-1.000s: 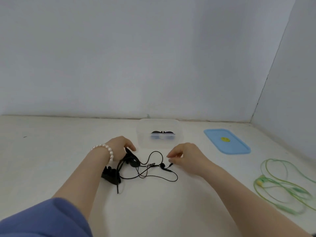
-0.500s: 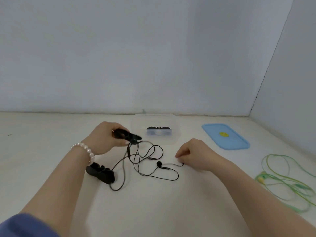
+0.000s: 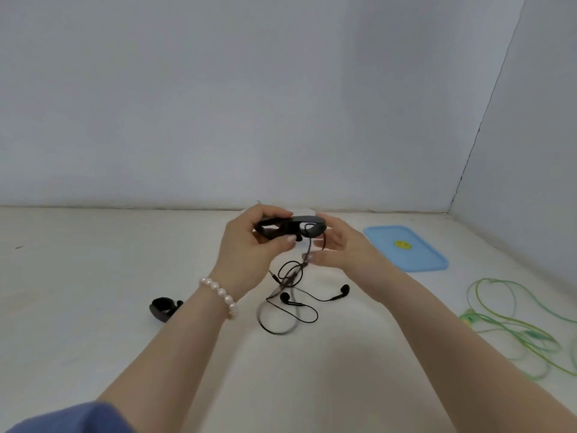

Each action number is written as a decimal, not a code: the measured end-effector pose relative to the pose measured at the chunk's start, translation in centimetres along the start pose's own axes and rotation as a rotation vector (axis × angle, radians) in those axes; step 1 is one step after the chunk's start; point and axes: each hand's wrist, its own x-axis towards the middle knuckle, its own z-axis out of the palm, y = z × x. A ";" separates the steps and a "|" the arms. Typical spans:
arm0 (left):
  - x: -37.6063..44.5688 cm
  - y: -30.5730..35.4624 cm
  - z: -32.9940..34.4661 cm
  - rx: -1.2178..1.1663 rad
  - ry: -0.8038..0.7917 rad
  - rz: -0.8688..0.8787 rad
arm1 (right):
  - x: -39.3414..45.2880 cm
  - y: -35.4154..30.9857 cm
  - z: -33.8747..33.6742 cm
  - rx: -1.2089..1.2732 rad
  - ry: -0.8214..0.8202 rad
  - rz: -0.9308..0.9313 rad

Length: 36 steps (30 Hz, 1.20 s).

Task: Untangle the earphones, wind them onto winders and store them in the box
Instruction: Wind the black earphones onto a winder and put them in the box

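Black winder (image 3: 290,228) pinched in my left hand (image 3: 249,254), right hand (image 3: 335,248) fingers loosely open guiding the black earphones (image 3: 293,295) cord, so I'd keep it taut and wrap evenly.

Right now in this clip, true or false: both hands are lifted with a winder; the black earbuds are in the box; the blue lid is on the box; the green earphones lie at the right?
1. The left hand and right hand are lifted with a black winder. True.
2. The black earbuds are in the box. False: they lie on the table.
3. The blue lid is on the box. False: it lies flat on the table.
4. The green earphones lie at the right. True.
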 end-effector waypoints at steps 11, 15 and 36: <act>-0.6 -0.6 0.9 -0.287 0.018 -0.353 | -0.2 0.0 -1.6 0.134 -0.093 0.098; 0.2 -0.9 -0.2 -0.705 0.045 -0.542 | 0.0 -0.2 -3.6 0.296 0.141 0.093; 0.4 -1.4 1.5 -0.575 -0.343 -0.508 | 0.5 -0.7 -2.4 0.222 0.323 0.108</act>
